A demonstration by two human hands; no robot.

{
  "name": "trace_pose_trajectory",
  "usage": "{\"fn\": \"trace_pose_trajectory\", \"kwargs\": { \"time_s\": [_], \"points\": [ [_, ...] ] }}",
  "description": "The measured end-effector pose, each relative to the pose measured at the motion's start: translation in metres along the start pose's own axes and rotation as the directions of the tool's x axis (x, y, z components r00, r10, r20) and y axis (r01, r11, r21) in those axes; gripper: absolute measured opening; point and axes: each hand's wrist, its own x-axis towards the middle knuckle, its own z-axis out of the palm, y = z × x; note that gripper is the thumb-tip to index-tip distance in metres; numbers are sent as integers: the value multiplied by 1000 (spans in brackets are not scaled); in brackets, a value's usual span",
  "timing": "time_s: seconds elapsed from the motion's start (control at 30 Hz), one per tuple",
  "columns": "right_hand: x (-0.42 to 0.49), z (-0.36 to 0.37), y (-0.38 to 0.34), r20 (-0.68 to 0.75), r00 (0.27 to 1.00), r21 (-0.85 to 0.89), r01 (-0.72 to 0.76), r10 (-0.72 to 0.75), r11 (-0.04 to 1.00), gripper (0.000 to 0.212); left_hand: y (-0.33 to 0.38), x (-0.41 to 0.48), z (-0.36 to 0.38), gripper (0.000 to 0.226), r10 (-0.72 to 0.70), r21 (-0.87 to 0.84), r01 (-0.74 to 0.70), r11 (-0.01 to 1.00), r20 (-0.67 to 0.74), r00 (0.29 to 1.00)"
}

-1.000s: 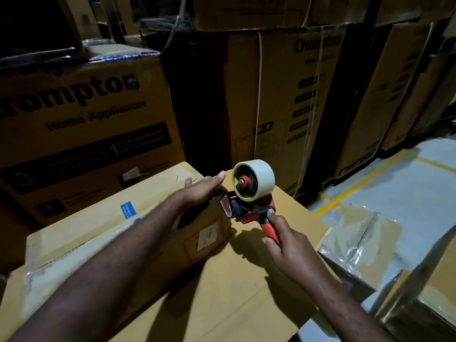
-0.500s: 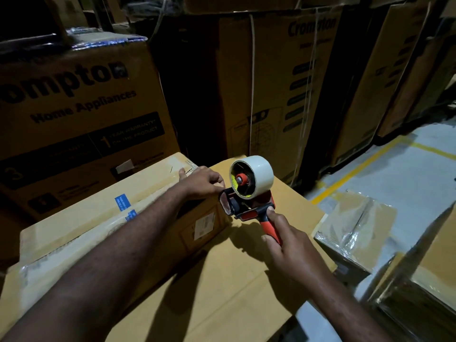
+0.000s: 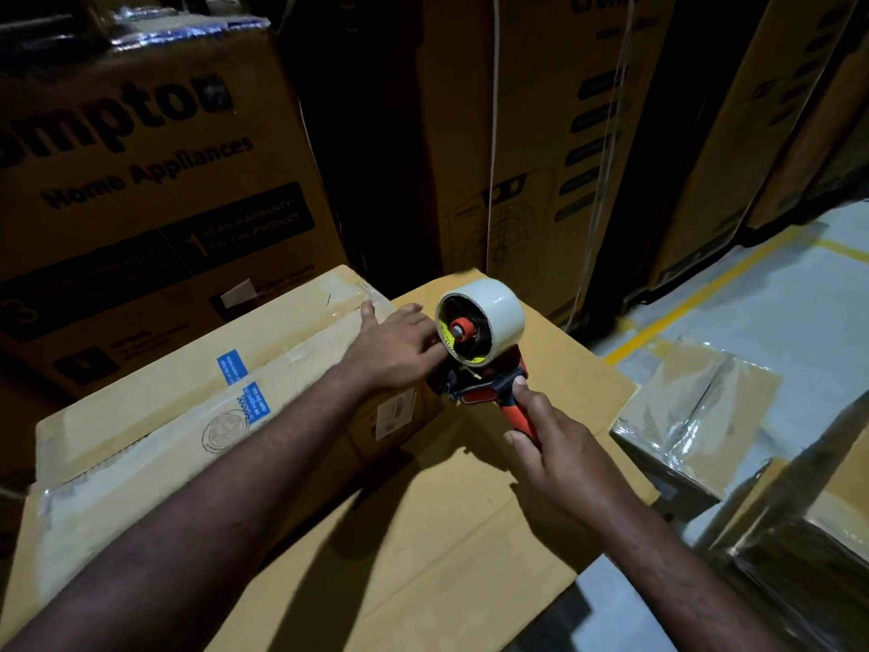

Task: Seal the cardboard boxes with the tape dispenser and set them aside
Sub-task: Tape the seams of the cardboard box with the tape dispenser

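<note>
Fingers of the right hand (image 3: 559,444) are curling around the red handle of the red-and-black tape dispenser (image 3: 484,392) carrying a white tape roll (image 3: 501,312), at 3 o'clock of the long taped brown cardboard box (image 3: 155,416). The left hand (image 3: 392,352) is lying on that box's 3 o'clock end, fingers straight, thumb spread.

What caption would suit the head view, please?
Left hand rests on the far end of the cardboard box while the right hand grips a red-handled tape dispenser beside it.

Tall printed cartons (image 3: 141,157) stand stacked behind, one bound with a white strap (image 3: 491,181); a yellow line (image 3: 696,299) crosses the grey floor (image 3: 776,331).
</note>
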Motion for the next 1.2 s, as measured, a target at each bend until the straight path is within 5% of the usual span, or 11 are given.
{"fn": "trace_pose_trajectory", "kwargs": {
  "time_s": [0.2, 0.53, 0.77, 0.93, 1.2],
  "points": [
    [4, 7, 12, -4, 998, -71, 61, -61, 996, 65, 1, 5, 12, 76, 67, 140, -54, 989, -85, 994],
    [5, 11, 0, 80, 995, 178, -73, 59, 981, 59, 2, 13, 11, 71, -28, 162, 31, 986, -25, 999],
    [3, 8, 6, 22, 998, -151, 60, -57, 987, 66, 6, 7, 15, 54, -2, 159, 13, 987, -70, 998],
    [-8, 12, -2, 69, 994, 223, -103, 90, 969, 57, 16, 7, 14, 47, -43, 176, 53, 983, -62, 997],
    [-28, 33, -5, 232, 950, 454, -294, 207, 841, 49, 17, 5, 18, 41, 52, 300, -16, 954, -114, 992]
  ]
}}
